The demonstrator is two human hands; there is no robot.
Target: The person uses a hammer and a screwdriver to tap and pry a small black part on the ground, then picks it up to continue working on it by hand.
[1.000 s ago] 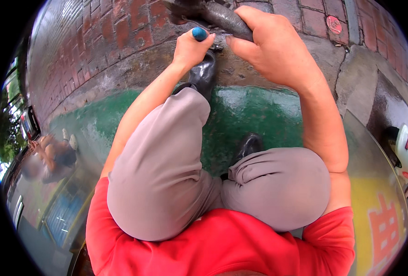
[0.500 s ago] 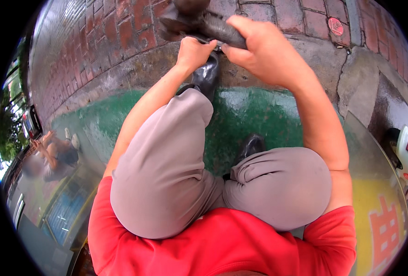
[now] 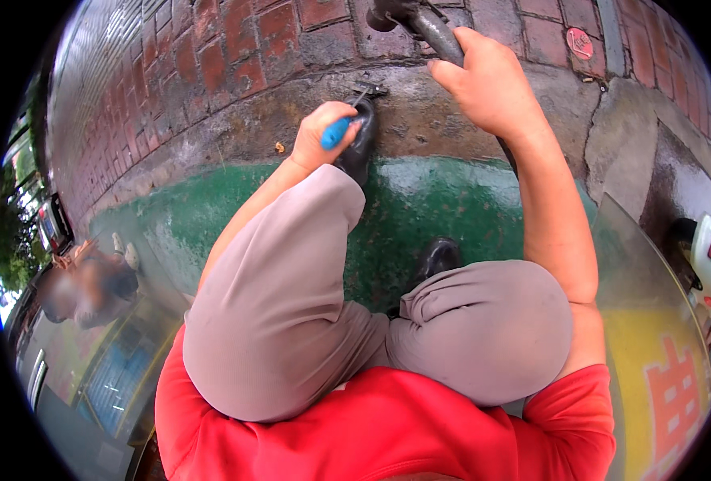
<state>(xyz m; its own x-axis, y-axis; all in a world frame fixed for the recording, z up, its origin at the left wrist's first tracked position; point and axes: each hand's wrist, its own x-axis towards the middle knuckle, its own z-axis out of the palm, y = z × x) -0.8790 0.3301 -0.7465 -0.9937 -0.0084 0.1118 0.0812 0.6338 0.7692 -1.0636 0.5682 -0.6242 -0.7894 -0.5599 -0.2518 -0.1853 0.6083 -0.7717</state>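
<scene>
My left hand is closed around a blue-handled tool with a thin metal shaft, just above the toe of my black shoe. At the shaft's far end is a small dark metal piece; I cannot tell if the two are joined. My right hand grips the grey, rounded handle of a dark, worn tool with a rounded head. The top edge of the picture cuts off part of that head, and its kind is unclear. A dark cord shows beside my right wrist.
Wet red brick paving lies beyond a concrete kerb and a wet green floor strip. A clear panel stands at my right. Another person is at the left, with a vehicle farther off.
My left hand has come away from the dark tool and moved slightly down; the blue handle now shows in it. My right hand has shifted right with the dark tool.
</scene>
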